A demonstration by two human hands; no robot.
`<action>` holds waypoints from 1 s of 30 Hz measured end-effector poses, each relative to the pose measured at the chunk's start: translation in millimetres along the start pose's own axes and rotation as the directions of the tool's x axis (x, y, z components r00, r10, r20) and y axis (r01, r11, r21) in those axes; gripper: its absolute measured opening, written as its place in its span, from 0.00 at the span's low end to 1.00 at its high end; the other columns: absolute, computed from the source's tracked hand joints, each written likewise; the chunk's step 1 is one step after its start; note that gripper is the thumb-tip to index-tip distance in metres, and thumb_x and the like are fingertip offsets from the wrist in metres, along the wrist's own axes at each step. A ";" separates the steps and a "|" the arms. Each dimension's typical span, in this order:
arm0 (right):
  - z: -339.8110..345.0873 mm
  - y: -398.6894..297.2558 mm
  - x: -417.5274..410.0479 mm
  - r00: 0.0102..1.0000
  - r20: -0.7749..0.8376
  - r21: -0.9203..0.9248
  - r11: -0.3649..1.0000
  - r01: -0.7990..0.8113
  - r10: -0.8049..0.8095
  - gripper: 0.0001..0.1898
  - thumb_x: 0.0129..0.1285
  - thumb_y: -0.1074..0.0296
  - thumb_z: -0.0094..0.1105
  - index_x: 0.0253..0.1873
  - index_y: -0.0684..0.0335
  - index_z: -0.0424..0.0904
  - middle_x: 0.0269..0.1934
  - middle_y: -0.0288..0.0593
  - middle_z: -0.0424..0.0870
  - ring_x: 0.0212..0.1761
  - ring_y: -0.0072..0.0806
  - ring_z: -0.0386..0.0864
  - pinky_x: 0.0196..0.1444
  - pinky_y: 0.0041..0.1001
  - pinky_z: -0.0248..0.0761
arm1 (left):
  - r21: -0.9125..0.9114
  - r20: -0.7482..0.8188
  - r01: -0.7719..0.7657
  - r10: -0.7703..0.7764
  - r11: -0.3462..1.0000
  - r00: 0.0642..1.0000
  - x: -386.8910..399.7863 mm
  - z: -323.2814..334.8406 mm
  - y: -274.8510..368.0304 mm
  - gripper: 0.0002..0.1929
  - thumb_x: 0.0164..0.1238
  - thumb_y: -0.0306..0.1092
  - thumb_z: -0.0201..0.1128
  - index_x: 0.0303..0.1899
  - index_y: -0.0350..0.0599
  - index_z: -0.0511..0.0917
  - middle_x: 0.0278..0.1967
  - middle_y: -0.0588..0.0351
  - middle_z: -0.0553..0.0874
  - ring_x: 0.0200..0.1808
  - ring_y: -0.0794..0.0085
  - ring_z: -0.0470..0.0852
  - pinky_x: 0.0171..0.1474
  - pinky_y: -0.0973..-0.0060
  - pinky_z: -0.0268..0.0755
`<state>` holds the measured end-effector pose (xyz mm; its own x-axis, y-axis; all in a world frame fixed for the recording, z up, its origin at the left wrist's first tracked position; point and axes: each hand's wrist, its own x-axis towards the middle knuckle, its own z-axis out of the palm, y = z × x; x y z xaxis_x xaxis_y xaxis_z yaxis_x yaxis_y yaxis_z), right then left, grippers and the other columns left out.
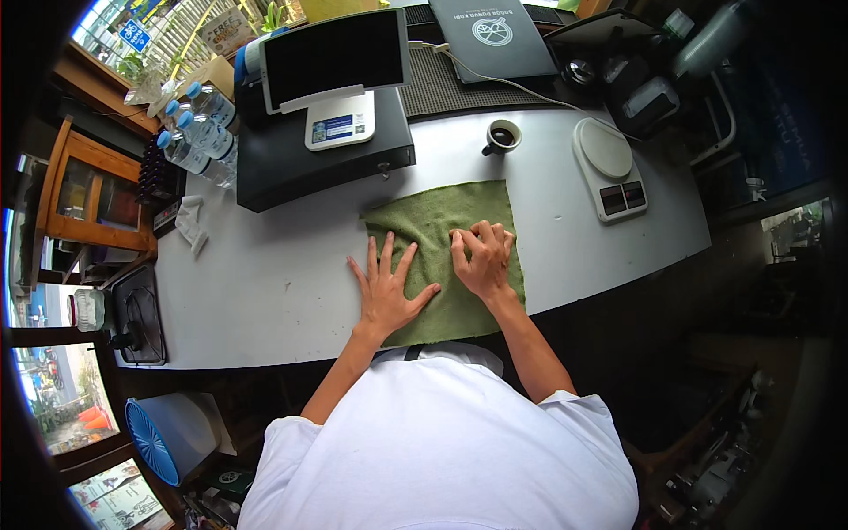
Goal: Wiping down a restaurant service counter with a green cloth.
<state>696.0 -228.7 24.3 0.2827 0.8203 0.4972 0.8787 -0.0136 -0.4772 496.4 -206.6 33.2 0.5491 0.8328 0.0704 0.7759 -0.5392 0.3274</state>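
Note:
A green cloth [457,305] with frayed edges lies on the white tabletop [265,278] in front of me, slightly wrinkled. My left hand [391,288] rests flat on its left part with the fingers spread. On the right part, my right hand [483,255] has its fingers curled, thumb and index fingertips near each other at the cloth; whether they pinch a fold of it I cannot tell. Beyond the cloth stands a cup [503,137] of dark liquid.
A white digital kitchen scale [609,169] sits at the right. A black cash drawer [324,165] carries a tablet [334,56] on a stand. Plastic water bottles [202,142], a crumpled tissue [191,224] and a black tray [140,315] are at the left; a dark folder [493,40] lies at the back.

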 end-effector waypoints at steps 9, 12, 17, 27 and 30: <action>-28.9 58.0 17.0 0.985 -0.120 -0.053 0.990 -0.133 0.126 0.08 0.63 0.63 0.61 0.35 0.55 0.88 0.36 0.34 0.76 0.43 0.32 0.72 0.53 0.39 0.58 | -0.011 0.051 -0.043 0.044 0.999 0.998 30.9 11.1 49.5 0.42 0.63 0.68 0.62 0.73 0.54 0.67 0.76 0.41 0.57 0.80 0.41 0.44 0.71 0.24 0.27; -39.5 68.3 12.9 0.988 -0.022 -0.149 0.977 -0.155 0.154 0.09 0.65 0.61 0.60 0.36 0.56 0.88 0.38 0.36 0.76 0.46 0.34 0.72 0.56 0.41 0.58 | -0.010 0.067 -0.063 0.063 0.998 0.996 31.2 21.4 69.9 0.41 0.64 0.67 0.62 0.74 0.57 0.67 0.75 0.41 0.59 0.79 0.40 0.47 0.72 0.24 0.29; -43.0 32.3 7.0 0.993 0.035 -0.092 0.990 -0.111 0.115 0.14 0.67 0.58 0.60 0.52 0.56 0.85 0.50 0.43 0.76 0.59 0.41 0.71 0.68 0.52 0.54 | -0.046 0.106 -0.073 0.078 0.996 0.991 26.0 17.9 74.9 0.40 0.63 0.65 0.64 0.74 0.60 0.67 0.75 0.41 0.60 0.79 0.42 0.50 0.73 0.25 0.32; 4.5 -22.2 -3.8 0.991 0.128 0.022 0.999 0.043 -0.045 0.20 0.66 0.57 0.63 0.61 0.51 0.78 0.53 0.40 0.74 0.62 0.38 0.68 0.67 0.49 0.51 | -0.057 -0.133 0.081 -0.088 0.995 0.987 -35.7 -20.6 -68.1 0.36 0.66 0.58 0.66 0.70 0.50 0.71 0.74 0.45 0.67 0.77 0.48 0.59 0.78 0.46 0.44; 27.2 -28.6 12.6 0.989 0.117 0.005 0.996 0.089 -0.089 0.11 0.66 0.61 0.61 0.51 0.51 0.83 0.43 0.35 0.74 0.51 0.33 0.69 0.57 0.41 0.52 | -0.084 -0.197 0.213 -0.226 0.973 0.954 -48.7 -29.3 -87.7 0.34 0.67 0.58 0.66 0.69 0.50 0.73 0.75 0.46 0.65 0.78 0.48 0.58 0.78 0.44 0.43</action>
<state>664.0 -202.4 24.6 0.1565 0.8796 0.4491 0.8983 0.0622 -0.4350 392.4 -196.3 28.7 0.2871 0.9410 0.1790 0.8463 -0.3367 0.4128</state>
